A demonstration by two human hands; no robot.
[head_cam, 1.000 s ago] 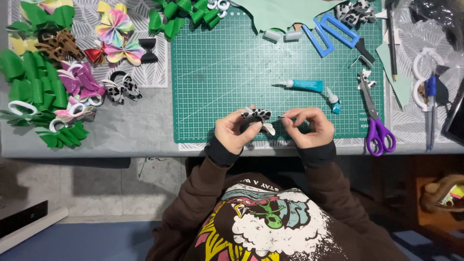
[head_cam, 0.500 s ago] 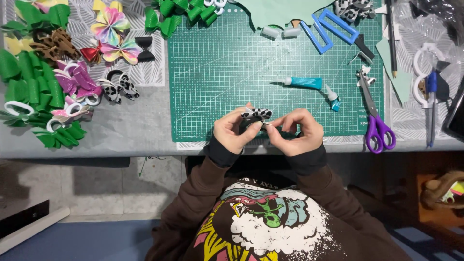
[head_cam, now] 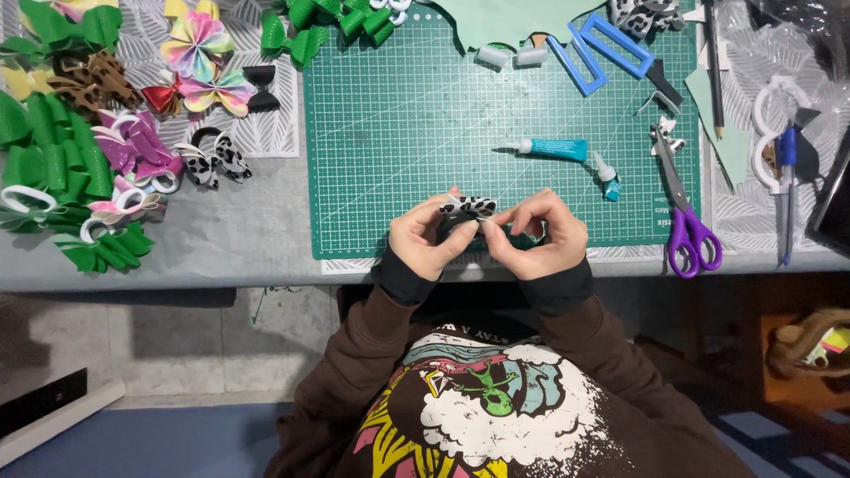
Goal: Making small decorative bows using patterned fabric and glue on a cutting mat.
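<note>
At the far left of the worktop (head_cam: 221, 239) lies a heap of finished green bows (head_cam: 53, 168), with pink, rainbow and leopard ones beside it, well apart from the work.

Near the front edge of the green cutting mat (head_cam: 425, 133), the left hand (head_cam: 425, 243) is closed around a small black-and-white spotted bow (head_cam: 469, 207), thumb and fingertips pinching it from the left. The right hand (head_cam: 538, 235) meets it from the other side, fingers curled in on the bow's middle; what exactly those fingertips grip underneath is hidden.

The bow is held just above the mat, close to the body, so a slip could drop it over the worktop's edge into the lap. If the folds are glued, pressing unevenly could set the loops crooked, and wet glue could stick to the fingertips.

Further right, the blue glue tube (head_cam: 553, 148) lies with its cap (head_cam: 607, 177) off beside it; left so, the nozzle may dry out or seep onto the mat. The purple-handled scissors (head_cam: 686, 208) lie near the right wrist, where a careless sweep of the sleeve could knock them off.
</note>
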